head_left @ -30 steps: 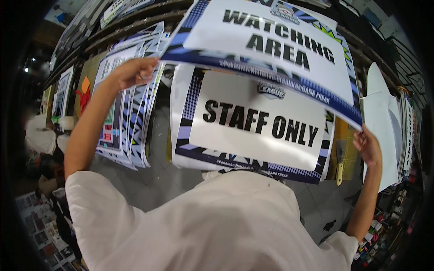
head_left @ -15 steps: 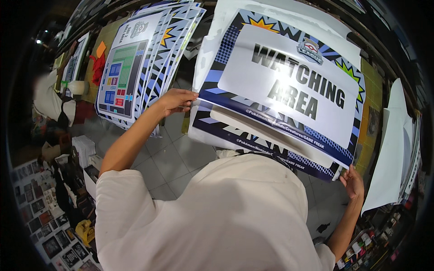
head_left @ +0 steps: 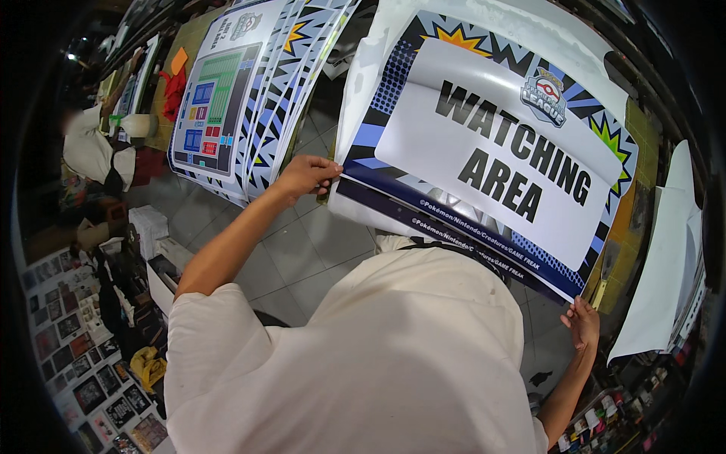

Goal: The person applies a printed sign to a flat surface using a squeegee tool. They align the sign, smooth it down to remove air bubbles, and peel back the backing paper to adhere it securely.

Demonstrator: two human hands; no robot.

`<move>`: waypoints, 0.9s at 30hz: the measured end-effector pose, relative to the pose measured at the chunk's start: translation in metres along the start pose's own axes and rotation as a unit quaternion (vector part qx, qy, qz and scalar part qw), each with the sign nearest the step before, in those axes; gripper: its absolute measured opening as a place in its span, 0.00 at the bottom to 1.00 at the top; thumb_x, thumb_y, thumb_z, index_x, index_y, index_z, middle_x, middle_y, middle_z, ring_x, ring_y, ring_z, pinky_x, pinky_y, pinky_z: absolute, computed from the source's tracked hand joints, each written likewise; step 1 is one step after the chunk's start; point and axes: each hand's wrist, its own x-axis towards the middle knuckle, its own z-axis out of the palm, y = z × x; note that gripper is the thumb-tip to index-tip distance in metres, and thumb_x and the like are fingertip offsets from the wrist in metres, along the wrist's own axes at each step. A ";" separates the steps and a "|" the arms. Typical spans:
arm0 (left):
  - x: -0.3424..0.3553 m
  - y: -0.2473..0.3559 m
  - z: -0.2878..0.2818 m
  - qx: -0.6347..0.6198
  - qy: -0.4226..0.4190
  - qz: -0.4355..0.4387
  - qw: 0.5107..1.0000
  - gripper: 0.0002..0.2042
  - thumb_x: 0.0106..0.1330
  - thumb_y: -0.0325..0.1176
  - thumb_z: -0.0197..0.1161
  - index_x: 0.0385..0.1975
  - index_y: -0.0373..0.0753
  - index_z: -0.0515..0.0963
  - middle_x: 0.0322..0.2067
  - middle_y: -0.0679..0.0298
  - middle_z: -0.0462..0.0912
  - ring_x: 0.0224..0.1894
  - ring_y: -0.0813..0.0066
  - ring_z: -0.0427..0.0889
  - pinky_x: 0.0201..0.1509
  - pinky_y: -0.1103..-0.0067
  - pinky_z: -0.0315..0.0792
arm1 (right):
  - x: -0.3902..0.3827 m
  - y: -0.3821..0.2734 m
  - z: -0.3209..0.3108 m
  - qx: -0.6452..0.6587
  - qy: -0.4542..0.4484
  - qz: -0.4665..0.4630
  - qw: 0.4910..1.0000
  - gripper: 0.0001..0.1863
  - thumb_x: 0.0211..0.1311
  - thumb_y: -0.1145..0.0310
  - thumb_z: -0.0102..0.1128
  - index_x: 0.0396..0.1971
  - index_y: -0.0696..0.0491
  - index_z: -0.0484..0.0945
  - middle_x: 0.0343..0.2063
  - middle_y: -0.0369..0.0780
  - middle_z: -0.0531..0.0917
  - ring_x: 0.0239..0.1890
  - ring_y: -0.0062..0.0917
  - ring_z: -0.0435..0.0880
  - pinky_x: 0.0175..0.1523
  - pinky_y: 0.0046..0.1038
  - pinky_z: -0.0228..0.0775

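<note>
A large printed sign sheet [head_left: 435,136] with a white panel, bold black lettering and a blue, purple and black patterned border lies before me, its surface slightly curved and glossy. My left hand [head_left: 308,177] pinches its near left corner between thumb and fingers. At the near right corner, my right hand [head_left: 582,321] holds the edge in a pinch. Beneath it lies a matching sign [head_left: 393,210], of which only a dark strip along the near edge shows. White backing sheets [head_left: 499,19] stick out on the far side.
Several printed boards [head_left: 219,98] are stacked on a table to the left. Beyond them are a red cloth [head_left: 174,94] and a white jar [head_left: 140,125]. A yellow cutter [head_left: 599,293] lies beside my right hand. White sheets [head_left: 658,257] hang at the right. A person in white [head_left: 87,147] is at far left.
The upper sign's near edge has come down toward me, covering most of the lower sign. Both hands moved with it, still pinching its corners. The yellow cutter now shows.
</note>
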 end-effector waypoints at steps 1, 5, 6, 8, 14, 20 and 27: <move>0.000 -0.002 0.002 0.007 0.009 0.002 1.000 0.13 0.68 0.40 0.71 0.43 0.37 0.84 0.35 0.73 0.82 0.34 0.85 0.75 0.37 0.84 0.77 | -0.003 0.001 0.002 -0.003 0.004 -0.004 1.000 0.13 0.68 0.59 0.68 0.42 0.52 0.80 0.30 0.30 0.80 0.30 0.15 0.79 0.40 0.28 0.81; -0.001 -0.010 0.004 0.016 0.025 0.014 0.999 0.12 0.67 0.38 0.71 0.41 0.36 0.84 0.33 0.72 0.82 0.32 0.84 0.76 0.36 0.84 0.77 | -0.007 0.005 0.006 -0.046 0.035 -0.015 0.998 0.15 0.68 0.60 0.68 0.43 0.56 0.80 0.30 0.32 0.80 0.30 0.16 0.79 0.38 0.27 0.83; -0.002 -0.011 0.004 0.013 0.024 0.017 0.999 0.12 0.67 0.38 0.71 0.40 0.35 0.85 0.32 0.71 0.82 0.31 0.84 0.76 0.36 0.83 0.77 | -0.007 0.007 0.005 -0.051 0.040 -0.017 0.998 0.15 0.68 0.60 0.68 0.43 0.57 0.80 0.30 0.33 0.80 0.30 0.16 0.79 0.38 0.27 0.83; -0.004 -0.011 0.004 0.007 0.025 0.020 0.999 0.12 0.67 0.38 0.71 0.40 0.35 0.85 0.32 0.71 0.82 0.31 0.84 0.76 0.35 0.84 0.77 | -0.006 0.006 0.007 -0.060 0.045 -0.022 0.997 0.15 0.68 0.61 0.68 0.43 0.58 0.80 0.30 0.34 0.80 0.30 0.17 0.79 0.37 0.27 0.84; -0.010 -0.015 0.009 0.013 0.044 0.029 0.999 0.12 0.66 0.37 0.72 0.41 0.35 0.85 0.32 0.69 0.83 0.30 0.84 0.77 0.32 0.85 0.75 | -0.006 0.001 0.008 -0.075 0.046 -0.032 0.996 0.15 0.68 0.61 0.68 0.41 0.58 0.81 0.30 0.35 0.80 0.29 0.17 0.79 0.36 0.27 0.84; -0.013 -0.021 0.011 0.003 0.049 0.031 0.998 0.13 0.65 0.37 0.73 0.42 0.34 0.84 0.29 0.70 0.83 0.28 0.85 0.77 0.32 0.85 0.75 | -0.004 0.005 0.006 -0.077 0.042 -0.042 0.995 0.15 0.67 0.61 0.69 0.40 0.59 0.81 0.30 0.35 0.80 0.28 0.17 0.79 0.35 0.27 0.84; -0.014 -0.025 0.009 0.011 0.052 0.037 0.998 0.14 0.65 0.38 0.73 0.41 0.33 0.84 0.28 0.70 0.83 0.28 0.85 0.77 0.31 0.85 0.75 | -0.010 0.003 0.009 -0.090 0.035 -0.037 0.995 0.16 0.67 0.60 0.69 0.40 0.58 0.81 0.30 0.34 0.80 0.29 0.16 0.79 0.36 0.27 0.83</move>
